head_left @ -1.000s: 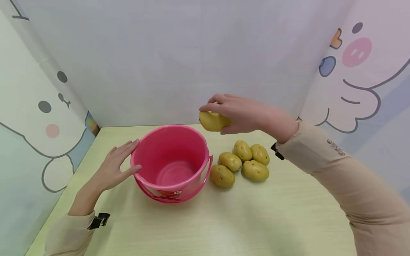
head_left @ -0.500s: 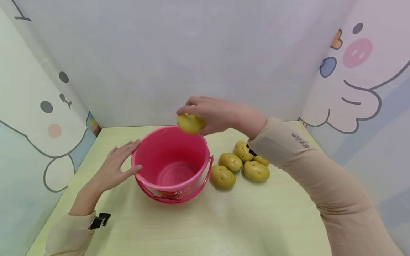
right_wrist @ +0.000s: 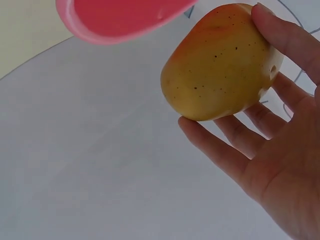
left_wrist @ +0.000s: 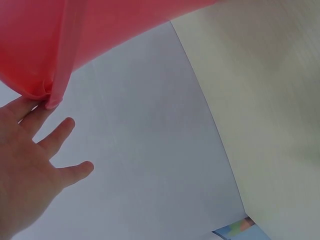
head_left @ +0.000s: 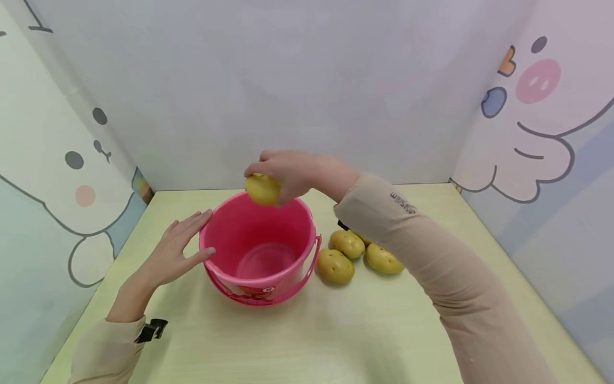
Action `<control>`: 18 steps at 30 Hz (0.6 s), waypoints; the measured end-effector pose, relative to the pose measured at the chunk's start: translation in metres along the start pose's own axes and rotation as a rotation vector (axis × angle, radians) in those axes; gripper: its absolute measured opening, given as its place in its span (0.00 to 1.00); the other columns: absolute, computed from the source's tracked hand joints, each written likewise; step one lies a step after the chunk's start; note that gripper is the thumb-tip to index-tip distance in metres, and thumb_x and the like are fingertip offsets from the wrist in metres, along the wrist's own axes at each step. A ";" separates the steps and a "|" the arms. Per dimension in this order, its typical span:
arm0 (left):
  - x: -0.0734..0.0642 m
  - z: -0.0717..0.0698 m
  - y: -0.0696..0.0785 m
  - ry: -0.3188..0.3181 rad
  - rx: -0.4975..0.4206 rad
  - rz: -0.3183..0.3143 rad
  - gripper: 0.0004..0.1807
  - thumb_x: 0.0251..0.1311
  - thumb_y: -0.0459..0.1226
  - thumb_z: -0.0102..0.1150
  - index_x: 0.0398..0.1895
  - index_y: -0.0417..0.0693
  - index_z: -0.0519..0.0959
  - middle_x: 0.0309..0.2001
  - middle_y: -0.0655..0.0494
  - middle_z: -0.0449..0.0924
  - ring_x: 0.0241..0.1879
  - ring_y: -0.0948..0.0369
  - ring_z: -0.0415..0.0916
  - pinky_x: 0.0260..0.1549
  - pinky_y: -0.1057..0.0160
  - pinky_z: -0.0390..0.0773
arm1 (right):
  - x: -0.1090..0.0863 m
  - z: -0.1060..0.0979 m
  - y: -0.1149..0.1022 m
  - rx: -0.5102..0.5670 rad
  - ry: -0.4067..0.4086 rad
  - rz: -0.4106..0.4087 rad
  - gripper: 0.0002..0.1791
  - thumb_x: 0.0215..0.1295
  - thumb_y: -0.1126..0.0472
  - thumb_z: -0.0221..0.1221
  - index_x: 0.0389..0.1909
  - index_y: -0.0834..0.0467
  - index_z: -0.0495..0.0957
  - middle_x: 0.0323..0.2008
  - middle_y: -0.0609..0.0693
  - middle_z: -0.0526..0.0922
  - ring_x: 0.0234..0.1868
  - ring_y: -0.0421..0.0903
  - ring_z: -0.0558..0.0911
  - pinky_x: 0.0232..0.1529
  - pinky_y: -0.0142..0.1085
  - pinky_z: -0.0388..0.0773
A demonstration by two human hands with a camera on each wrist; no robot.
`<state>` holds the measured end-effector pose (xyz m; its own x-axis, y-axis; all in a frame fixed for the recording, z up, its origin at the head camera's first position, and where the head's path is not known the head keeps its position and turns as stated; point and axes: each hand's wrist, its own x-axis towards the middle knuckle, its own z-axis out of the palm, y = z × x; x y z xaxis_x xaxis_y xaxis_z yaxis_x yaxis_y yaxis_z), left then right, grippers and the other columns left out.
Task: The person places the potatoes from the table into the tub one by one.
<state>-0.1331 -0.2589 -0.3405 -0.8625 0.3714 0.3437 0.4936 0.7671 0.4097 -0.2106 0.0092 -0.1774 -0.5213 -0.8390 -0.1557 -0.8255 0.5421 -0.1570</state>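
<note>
A pink bucket (head_left: 259,269) stands upright on the table, its carrying handle hanging down at the front. My left hand (head_left: 172,256) rests at the bucket's left rim; the left wrist view shows fingertips touching the pink rim (left_wrist: 55,95) and the other fingers spread. My right hand (head_left: 295,173) grips a yellow potato (head_left: 262,189) over the bucket's far rim. In the right wrist view the potato (right_wrist: 220,65) has dark specks, with thumb and fingers around it. Right of the bucket several more potatoes (head_left: 336,265) lie in a group, partly hidden by my right sleeve.
The light wooden table (head_left: 297,341) meets a plain pale wall (head_left: 307,90) at the back. Side walls with cartoon animals (head_left: 537,117) stand at left and right. My right forearm (head_left: 431,266) reaches across the table above the potatoes.
My right hand has carried the potato leftward, from right of the bucket to above its opening. The right sleeve now covers part of the potato group. The left hand stays at the rim.
</note>
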 end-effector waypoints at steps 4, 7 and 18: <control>0.001 0.001 0.001 0.001 -0.002 -0.003 0.40 0.50 0.46 0.59 0.65 0.46 0.55 0.61 0.42 0.58 0.60 0.44 0.49 0.54 0.37 0.42 | 0.009 0.002 -0.003 0.016 -0.046 0.067 0.42 0.41 0.57 0.69 0.60 0.47 0.61 0.49 0.45 0.64 0.48 0.41 0.64 0.35 0.27 0.72; 0.001 0.001 0.001 -0.001 -0.005 -0.008 0.40 0.49 0.46 0.59 0.66 0.46 0.55 0.61 0.42 0.57 0.60 0.45 0.49 0.54 0.37 0.42 | 0.016 0.004 -0.005 0.024 -0.076 0.112 0.42 0.41 0.56 0.69 0.60 0.45 0.61 0.50 0.43 0.64 0.48 0.40 0.64 0.33 0.26 0.72; -0.001 0.002 0.001 0.000 -0.008 -0.019 0.40 0.49 0.45 0.59 0.66 0.47 0.55 0.61 0.42 0.57 0.60 0.44 0.49 0.53 0.36 0.43 | 0.034 0.018 -0.016 0.129 -0.107 0.222 0.47 0.31 0.55 0.73 0.57 0.39 0.61 0.47 0.40 0.65 0.45 0.40 0.65 0.27 0.26 0.73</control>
<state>-0.1321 -0.2573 -0.3416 -0.8715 0.3572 0.3360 0.4785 0.7694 0.4231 -0.2115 -0.0268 -0.1980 -0.6547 -0.6931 -0.3016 -0.6560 0.7192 -0.2290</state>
